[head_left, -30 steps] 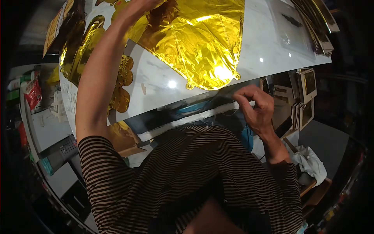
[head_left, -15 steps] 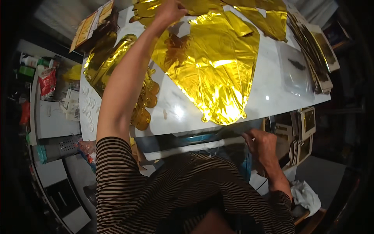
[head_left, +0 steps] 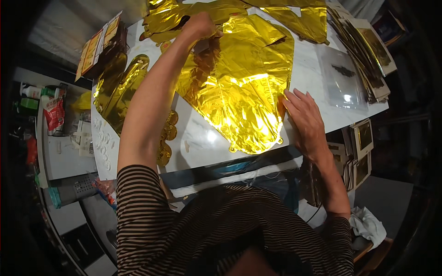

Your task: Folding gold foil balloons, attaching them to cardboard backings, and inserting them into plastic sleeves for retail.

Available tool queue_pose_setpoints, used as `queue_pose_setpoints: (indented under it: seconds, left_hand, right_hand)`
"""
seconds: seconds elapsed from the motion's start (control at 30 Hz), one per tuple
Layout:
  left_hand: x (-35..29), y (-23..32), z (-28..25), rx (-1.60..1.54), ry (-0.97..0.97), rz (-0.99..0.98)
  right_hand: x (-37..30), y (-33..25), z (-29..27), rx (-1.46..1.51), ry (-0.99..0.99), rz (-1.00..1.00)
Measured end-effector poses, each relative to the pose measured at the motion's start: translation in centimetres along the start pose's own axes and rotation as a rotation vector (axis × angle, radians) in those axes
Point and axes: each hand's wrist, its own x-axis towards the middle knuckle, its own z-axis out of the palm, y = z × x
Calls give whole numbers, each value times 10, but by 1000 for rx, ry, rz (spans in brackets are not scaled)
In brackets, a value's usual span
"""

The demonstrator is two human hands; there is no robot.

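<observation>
Crinkled gold foil sheet (head_left: 248, 87) flat on a white tabletop (head_left: 195, 154), 2 tabs (head_left: 232, 149) at its near end.
Left hand (head_left: 200, 26) curled at its far left side, grip impossible to tell; right hand (head_left: 305, 117) open, fingers extended, fingertips at its right edge.

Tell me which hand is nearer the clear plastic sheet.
Right. The right hand is left of the clear plastic sheet, at the edge of the gold foil; the left hand is much farther left.
</observation>
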Motion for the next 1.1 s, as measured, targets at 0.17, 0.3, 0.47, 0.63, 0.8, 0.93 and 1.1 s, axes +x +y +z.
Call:
queue_pose_setpoints:
  seconds: [0.17,0.3,0.47,0.63,0.8,0.93,1.1]
  left_hand:
    - [-9,13,-3,-20,-27,31]
    - [-11,10,-14,-144,-74,82]
    - [-7,6,-8,-361,-108,124]
    - [-4,-15,-4,-395,-156,60]
    - [-9,-21,-8,-432,-145,26]
    - [-17,-35,-13,-441,-122,13]
    - [-34,-19,-18,-435,-93,42]
  right_hand:
    - [0,11,6,0,-96,27]
    - [0,10,9,19,-73,15]
    - [0,10,6,16,-68,32]
    - [4,6,7,40,-49,24]
    - [2,7,9,44,-32,25]
    - [5,2,6,33,-15,26]
    - [13,10,1,85,3,48]
